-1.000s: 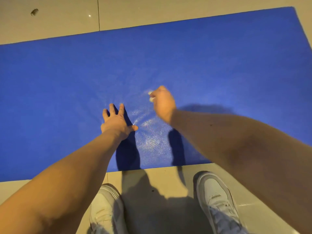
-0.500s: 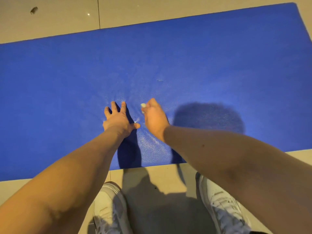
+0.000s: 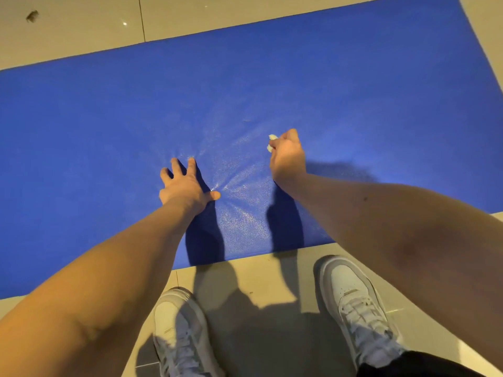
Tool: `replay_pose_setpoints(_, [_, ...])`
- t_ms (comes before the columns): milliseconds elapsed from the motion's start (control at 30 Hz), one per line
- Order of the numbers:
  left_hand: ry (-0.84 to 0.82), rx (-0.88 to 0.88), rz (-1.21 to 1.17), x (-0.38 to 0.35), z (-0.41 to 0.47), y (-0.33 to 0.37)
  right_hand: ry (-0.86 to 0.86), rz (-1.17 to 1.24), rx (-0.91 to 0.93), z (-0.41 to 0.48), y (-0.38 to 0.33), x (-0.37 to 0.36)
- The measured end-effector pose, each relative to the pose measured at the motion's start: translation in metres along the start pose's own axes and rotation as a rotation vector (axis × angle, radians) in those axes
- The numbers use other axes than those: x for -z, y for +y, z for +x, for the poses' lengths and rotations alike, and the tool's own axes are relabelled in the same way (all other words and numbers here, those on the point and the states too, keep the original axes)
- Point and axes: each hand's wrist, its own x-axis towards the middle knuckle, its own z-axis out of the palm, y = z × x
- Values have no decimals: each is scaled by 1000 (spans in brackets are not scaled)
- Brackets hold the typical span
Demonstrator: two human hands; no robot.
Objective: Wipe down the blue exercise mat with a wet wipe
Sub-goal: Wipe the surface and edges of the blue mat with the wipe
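The blue exercise mat (image 3: 353, 85) lies flat across the tiled floor and fills most of the view. My left hand (image 3: 185, 186) presses on it near its front edge with fingers spread. To its right, my right hand (image 3: 287, 156) is curled around a small bunched white wet wipe (image 3: 271, 142), of which only a bit shows at the fingers. The wipe is down on the mat. Between the two hands the mat glistens wet.
Beige floor tiles (image 3: 81, 28) surround the mat, with a small dark speck (image 3: 32, 16) at the far left. My two white sneakers (image 3: 179, 330) (image 3: 353, 303) stand on the tiles just in front of the mat's near edge.
My right hand has swept the wipe from close beside the left hand out to the right and farther up the mat. The left hand has stayed pressed in place.
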Motion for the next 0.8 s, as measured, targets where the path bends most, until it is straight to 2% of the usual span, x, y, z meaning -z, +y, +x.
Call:
replay_pose_setpoints(100, [-1,-8,-3,0,-2,-1,64,30,11,-27,-12,-23])
replay_pose_setpoints(133, [1,-12,-15,-2,-2,-2,30,5,60,-37,-19,-29])
replay_pose_setpoints(200, [5,-21,-47,-5,-4,-6,-152,32,159,-64,-33,-46])
replay_pose_setpoints(267, [0,-33,-81,-9,-8,-11,-281,-110,225,-90,-42,-60])
replay_pose_setpoints(333, [-10,-47,-96,-12,-12,-16,-341,-24,276,-113,-43,-69])
replay_pose_setpoints(400, [-23,-58,-104,-15,-18,-21,-295,-13,288,-116,-42,-74])
replay_pose_setpoints(467, [-42,-60,-100,-20,-27,-25,-323,22,239,-107,-43,-64])
replay_pose_setpoints(533, [-75,-59,-77,-29,-37,-29,-294,-49,273,-86,-35,-51])
replay_pose_setpoints(600, [-94,-53,-73,-37,-45,-31,-174,-88,234,-65,-18,-31])
replay_pose_setpoints(667, [-93,-53,-88,-42,-48,-31,-48,-155,108,-49,0,-4])
replay_pose_setpoints(733, [-91,-57,-108,-43,-48,-30,-9,-176,26,-38,9,17])
replay_pose_setpoints(800, [-93,-52,-117,-43,-47,-29,25,-268,23,-37,13,21])
